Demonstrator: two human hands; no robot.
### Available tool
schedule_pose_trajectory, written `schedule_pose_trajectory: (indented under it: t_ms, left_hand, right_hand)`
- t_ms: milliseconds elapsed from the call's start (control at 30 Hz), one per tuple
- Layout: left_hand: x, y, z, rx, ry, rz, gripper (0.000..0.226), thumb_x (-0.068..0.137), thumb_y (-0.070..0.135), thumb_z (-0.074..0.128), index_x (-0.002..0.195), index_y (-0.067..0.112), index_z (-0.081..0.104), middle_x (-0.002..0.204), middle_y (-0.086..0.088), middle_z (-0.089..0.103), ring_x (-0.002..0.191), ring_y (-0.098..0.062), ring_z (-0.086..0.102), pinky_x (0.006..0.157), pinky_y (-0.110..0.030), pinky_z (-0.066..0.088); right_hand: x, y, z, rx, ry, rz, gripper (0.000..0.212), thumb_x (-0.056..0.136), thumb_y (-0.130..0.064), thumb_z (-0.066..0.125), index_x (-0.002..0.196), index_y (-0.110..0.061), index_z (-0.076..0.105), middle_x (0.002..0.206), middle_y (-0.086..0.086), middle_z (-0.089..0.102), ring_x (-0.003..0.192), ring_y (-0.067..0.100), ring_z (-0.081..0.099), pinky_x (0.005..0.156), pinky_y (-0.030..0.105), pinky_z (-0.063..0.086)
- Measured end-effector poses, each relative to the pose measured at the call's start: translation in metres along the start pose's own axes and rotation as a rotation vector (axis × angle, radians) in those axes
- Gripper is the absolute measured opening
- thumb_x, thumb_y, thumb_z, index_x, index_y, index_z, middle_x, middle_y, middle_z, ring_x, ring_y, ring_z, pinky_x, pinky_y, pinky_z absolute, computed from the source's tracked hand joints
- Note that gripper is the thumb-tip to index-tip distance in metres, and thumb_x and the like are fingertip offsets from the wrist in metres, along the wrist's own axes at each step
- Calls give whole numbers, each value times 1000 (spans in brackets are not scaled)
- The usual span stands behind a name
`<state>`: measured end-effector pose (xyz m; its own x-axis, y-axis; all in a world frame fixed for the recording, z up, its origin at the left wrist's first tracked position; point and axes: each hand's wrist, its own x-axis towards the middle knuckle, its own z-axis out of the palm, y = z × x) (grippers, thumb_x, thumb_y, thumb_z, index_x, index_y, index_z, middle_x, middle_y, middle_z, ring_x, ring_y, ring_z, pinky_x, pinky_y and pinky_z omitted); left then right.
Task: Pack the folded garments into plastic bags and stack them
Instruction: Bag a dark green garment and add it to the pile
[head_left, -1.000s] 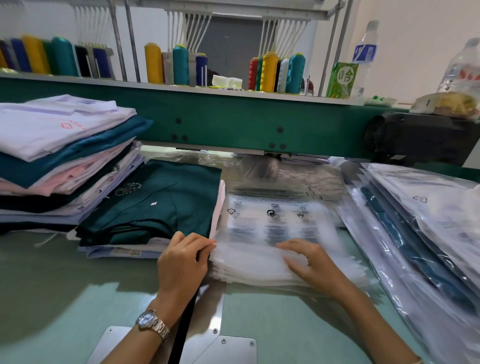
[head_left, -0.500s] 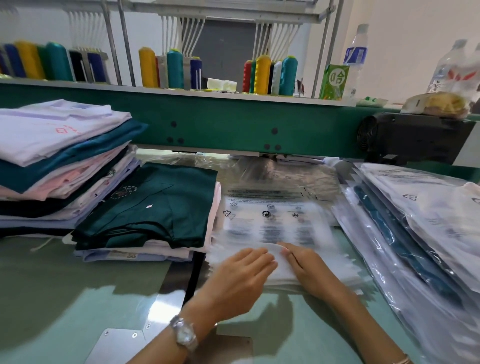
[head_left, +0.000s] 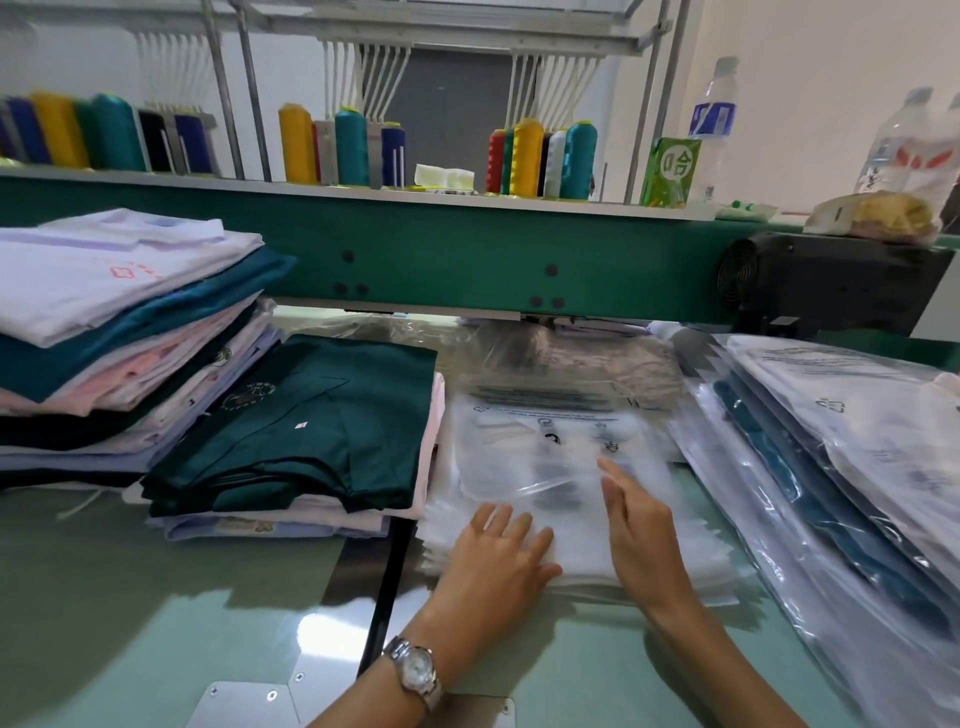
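We record one view only: a wide-angle head-worn camera, facing forward and down over the counter (head_left: 130, 623), set close above the left hand (head_left: 493, 564) and right hand (head_left: 641, 540), green machine beam (head_left: 467, 260) beyond.

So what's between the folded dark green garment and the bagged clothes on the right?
A stack of empty clear plastic bags, seen in the head view.

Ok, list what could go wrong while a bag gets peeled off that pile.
1. The left hand presses only the near end of the empty bag pile, so several slick bags may lift with the top bag.
2. The packed stack on the right slopes toward the pile and might slide onto it.
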<state>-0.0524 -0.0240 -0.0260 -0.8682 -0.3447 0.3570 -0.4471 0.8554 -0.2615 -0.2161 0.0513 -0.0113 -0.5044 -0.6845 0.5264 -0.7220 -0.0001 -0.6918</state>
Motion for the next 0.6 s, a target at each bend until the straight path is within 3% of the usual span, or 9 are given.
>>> schedule_pose_trajectory:
  t_ms: [100, 167, 267, 333, 400, 467, 533, 600]
  left_hand:
    - [-1, 0, -2, -35, -23, -18, 50, 94, 49, 28, 116, 29, 68, 109, 5, 71, 101, -18, 67, 89, -29, 53]
    - [-3, 1, 0, -113, -51, -75, 54, 98, 49, 23, 133, 27, 57, 131, 0, 62, 121, -22, 58, 102, -33, 44]
    - [-4, 2, 3, -257, -205, -127, 58, 103, 51, 19, 153, 23, 23, 160, -6, 24, 147, -26, 22, 117, -38, 16]
    - [-7, 4, 4, -289, -157, -107, 57, 104, 50, 21, 153, 22, 22, 162, -5, 20, 148, -24, 20, 118, -37, 15]
    - [-8, 1, -2, -356, -16, -33, 47, 104, 42, 28, 144, 22, 42, 153, -1, 40, 138, -20, 39, 112, -37, 31]
    - [-9, -7, -15, -419, 241, 70, 31, 101, 28, 45, 124, 20, 64, 127, 5, 64, 112, -13, 61, 91, -34, 48]
    - [-13, -15, -25, -446, 499, 86, 27, 92, 9, 58, 115, 19, 69, 111, 8, 70, 100, -11, 64, 82, -30, 49]
    - [-18, -25, -32, -505, 654, 2, 42, 84, -7, 60, 117, 18, 67, 113, 8, 68, 104, -9, 63, 87, -26, 46]
  right_hand:
    - [-6, -3, 1, -90, 40, -103, 45, 99, -30, 39, 136, -10, 54, 133, 1, 58, 123, 14, 53, 106, 30, 41]
    - [-8, -3, 2, -194, 58, -191, 40, 98, -21, 43, 132, -6, 56, 128, 8, 63, 119, 23, 58, 103, 48, 45]
    - [-10, -1, 5, -277, 21, -244, 39, 97, -20, 46, 133, -9, 56, 129, 5, 63, 120, 21, 57, 106, 50, 41]
    - [-11, 1, 7, -286, -34, -249, 37, 98, -16, 51, 134, -11, 56, 132, 2, 60, 123, 18, 55, 108, 48, 39]
    - [-12, 2, 7, -298, -104, -244, 38, 96, -10, 57, 134, -13, 56, 134, 2, 59, 125, 18, 53, 107, 45, 40]
    - [-11, 3, 6, -301, -159, -227, 39, 95, -9, 57, 133, -14, 57, 134, 2, 58, 126, 19, 53, 107, 40, 40]
    - [-10, 3, 4, -305, -195, -196, 37, 96, -12, 55, 133, -16, 58, 135, 0, 58, 125, 17, 53, 105, 33, 39]
    - [-11, 3, 3, -301, -205, -169, 35, 96, -13, 54, 129, -19, 61, 130, -2, 62, 121, 16, 56, 98, 28, 42]
